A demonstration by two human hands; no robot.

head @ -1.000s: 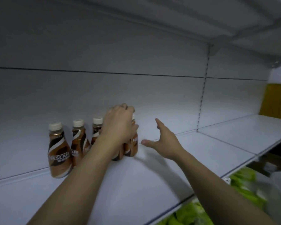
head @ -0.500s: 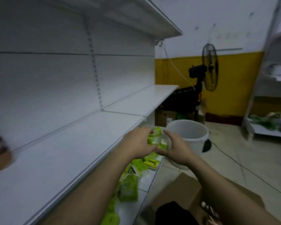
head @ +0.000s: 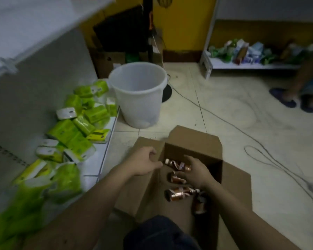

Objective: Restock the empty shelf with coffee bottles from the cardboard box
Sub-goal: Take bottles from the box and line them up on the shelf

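Note:
An open cardboard box (head: 193, 141) stands on the floor below me. Several brown coffee bottles lie on their sides inside it: one at the top (head: 176, 165), one in the middle (head: 175, 179), one lower (head: 179, 193). My left hand (head: 145, 163) curls over the box's left wall edge. My right hand (head: 197, 173) is inside the box with fingers spread over the top bottle, touching it; a firm hold is not visible. A corner of the white shelf (head: 25, 24) shows at the upper left.
Green tissue packs (head: 79, 127) crowd the bottom shelf on the left. A white plastic bucket (head: 139, 94) stands beyond the box. Cables (head: 260, 152) trail across the floor on the right. A person's feet in blue slippers (head: 287, 100) stand at the far right, near a low rack (head: 251, 64).
My view swung from the shelf with standing bottles down to the floor. Both hands left the shelf and dropped to the box, the right one going inside.

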